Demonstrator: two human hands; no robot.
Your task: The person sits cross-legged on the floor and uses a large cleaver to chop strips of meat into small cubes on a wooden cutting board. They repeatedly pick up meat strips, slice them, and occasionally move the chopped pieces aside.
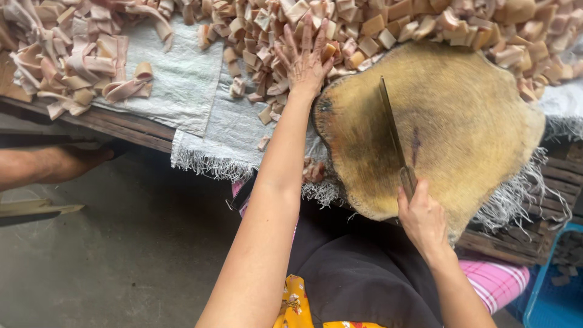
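- Reaching far forward: left hand (305,59), fingers spread apart, pressed flat onto pile of cut pieces (358,30) just beyond chopping block (461,121); clamped on nothing.
- Gripping handle of cleaver (393,130): right hand (422,218), fingers closed tight; blade resting edge-down across bare block, tip pointing toward pile.
- Risk, judged: blade tip near left wrist; cut likely if left hand drawn back across block while cleaver lifts.
- Risk, judged: pieces crowded at block's far rim, apt to tumble onto woven cloth (200,103) or off table edge.
- Another person's arm (54,164) low at left, beside long flat tool (36,209); well apart from blade.
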